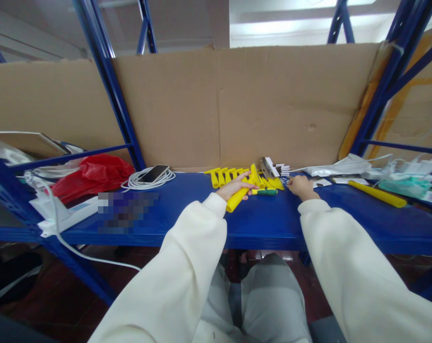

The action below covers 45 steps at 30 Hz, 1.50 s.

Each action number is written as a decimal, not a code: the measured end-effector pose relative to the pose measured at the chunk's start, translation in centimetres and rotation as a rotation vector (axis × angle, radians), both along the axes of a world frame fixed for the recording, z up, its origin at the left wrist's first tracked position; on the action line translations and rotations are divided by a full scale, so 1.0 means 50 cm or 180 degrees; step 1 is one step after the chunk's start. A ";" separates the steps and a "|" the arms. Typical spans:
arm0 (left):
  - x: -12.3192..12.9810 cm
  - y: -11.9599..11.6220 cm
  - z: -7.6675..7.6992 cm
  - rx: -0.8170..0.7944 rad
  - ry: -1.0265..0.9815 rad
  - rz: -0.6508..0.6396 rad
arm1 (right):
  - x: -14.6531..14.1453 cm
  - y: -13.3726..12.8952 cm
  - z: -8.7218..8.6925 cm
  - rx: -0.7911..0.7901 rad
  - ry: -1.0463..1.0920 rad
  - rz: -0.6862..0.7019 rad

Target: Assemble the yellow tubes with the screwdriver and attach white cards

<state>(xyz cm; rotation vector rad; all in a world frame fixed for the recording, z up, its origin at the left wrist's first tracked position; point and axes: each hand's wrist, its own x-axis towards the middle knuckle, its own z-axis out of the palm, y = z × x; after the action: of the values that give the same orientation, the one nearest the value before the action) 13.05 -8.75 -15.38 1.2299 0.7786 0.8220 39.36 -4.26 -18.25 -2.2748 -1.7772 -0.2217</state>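
My left hand [234,188] is closed around a yellow plastic scraper handle [236,201], its round grip pointing toward me and its wider head away. My right hand [301,187] reaches to small pale bits [284,181], fingers pinched together; what they hold, if anything, is too small to make out. Behind my left hand stands a row of several similar yellow handles [221,178]. A green-and-yellow screwdriver [266,192] lies between the hands. Just beyond it is a stack of flat metal pieces [268,167], beside small white-and-dark pieces [282,169].
A longer yellow handle [376,194] lies right, near white packets [339,166] and a green bag [405,185]. At left are a phone [153,174] on a coiled white cable [132,182], a red plastic bag [94,176] and a power strip [76,212]. Cardboard [266,105] backs the blue shelf [190,228].
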 end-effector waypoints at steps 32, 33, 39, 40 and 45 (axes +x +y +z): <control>0.000 0.001 -0.001 0.0012 0.0155 -0.0129 | -0.030 -0.002 0.009 -0.0360 -0.0086 0.0215; 0.000 0.001 -0.001 0.0005 0.0155 -0.0128 | -0.029 -0.002 0.008 -0.0358 -0.0098 0.0233; -0.002 0.005 -0.005 -0.0015 0.0155 -0.0117 | -0.027 -0.001 0.005 -0.0235 -0.0103 0.0307; -0.002 0.005 -0.005 -0.0016 0.0157 -0.0107 | -0.028 0.000 0.006 -0.0159 -0.0045 0.0329; 0.002 -0.001 -0.002 -0.0009 0.0220 -0.0006 | -0.054 0.009 0.018 0.0538 0.0678 0.0899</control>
<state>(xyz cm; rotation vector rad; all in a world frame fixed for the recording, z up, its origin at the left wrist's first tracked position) 13.16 -8.79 -15.50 1.2618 0.8338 0.7799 36.65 -3.81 -17.36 -1.8328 -1.8613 -0.0700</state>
